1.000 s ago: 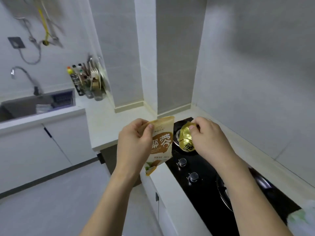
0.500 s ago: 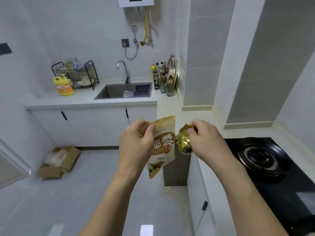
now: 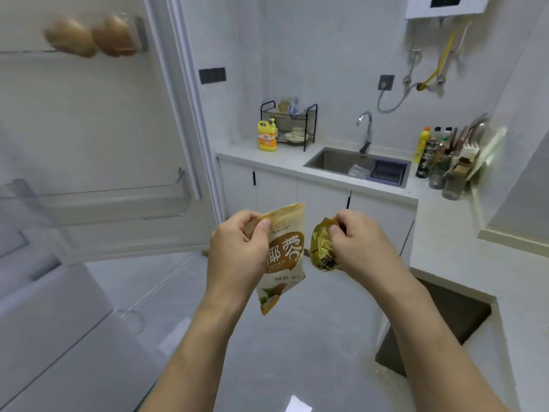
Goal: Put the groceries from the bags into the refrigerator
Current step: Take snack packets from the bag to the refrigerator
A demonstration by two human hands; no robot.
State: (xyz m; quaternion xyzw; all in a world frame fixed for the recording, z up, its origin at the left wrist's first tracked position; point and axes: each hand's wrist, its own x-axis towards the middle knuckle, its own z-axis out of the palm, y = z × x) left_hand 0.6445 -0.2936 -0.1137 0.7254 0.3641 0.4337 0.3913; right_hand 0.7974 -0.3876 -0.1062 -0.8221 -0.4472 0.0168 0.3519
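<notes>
Fingers (image 3: 263,224) of the left hand (image 3: 234,254) pinch the top corner of a flat, glossy tan-and-white plastic coconut pouch (image 3: 283,257) hanging below them. Just right, the right hand (image 3: 361,245) clamps a crinkled gold foil packet (image 3: 322,252). Up left, two brown rounded items (image 3: 89,37) sit in the open white refrigerator door's shelf (image 3: 98,200).
</notes>
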